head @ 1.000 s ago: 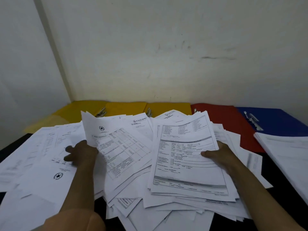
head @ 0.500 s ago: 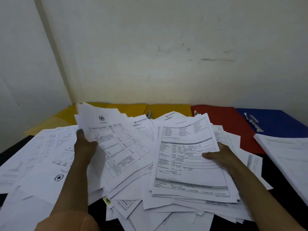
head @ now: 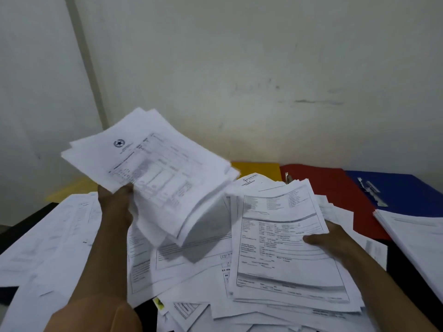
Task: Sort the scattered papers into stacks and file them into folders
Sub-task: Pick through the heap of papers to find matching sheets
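White printed papers (head: 182,264) lie scattered in a heap over a dark table. My left hand (head: 115,202) grips a thick bundle of sheets (head: 153,171) with a star emblem on top, lifted well above the heap and tilted. My right hand (head: 333,238) holds the right edge of a stack of forms (head: 282,240) that rests on the pile. Along the wall lie folders: yellow (head: 256,170), red (head: 335,188) and blue (head: 393,190), the blue one with a metal clip.
A separate neat stack of papers (head: 417,238) lies at the right edge, overlapping the blue folder. More sheets (head: 48,238) spread over the left of the table. The white wall stands close behind the folders. A small yellow scrap (head: 159,303) peeks from under the heap.
My left hand has lifted its bundle of sheets up and off the heap, uncovering the forms beneath. My right hand and its stack have stayed in place.
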